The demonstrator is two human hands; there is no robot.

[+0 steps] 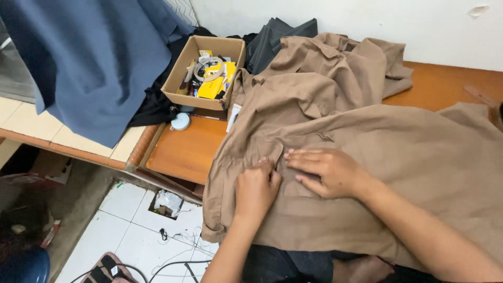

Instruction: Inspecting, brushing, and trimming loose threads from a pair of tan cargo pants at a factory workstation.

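A large brown garment lies spread over a wooden table and drapes toward me. My left hand rests on the cloth with its fingers curled, pinching a fold near a seam. Beside it, my right hand presses flat on the same fabric, fingers stretched out and pointing left. The two hands almost touch.
An open cardboard box of small yellow and white items stands at the table's back left. A blue cloth hangs at the left, dark fabric lies behind the box. A small white round object sits near the box. Cables lie on the tiled floor.
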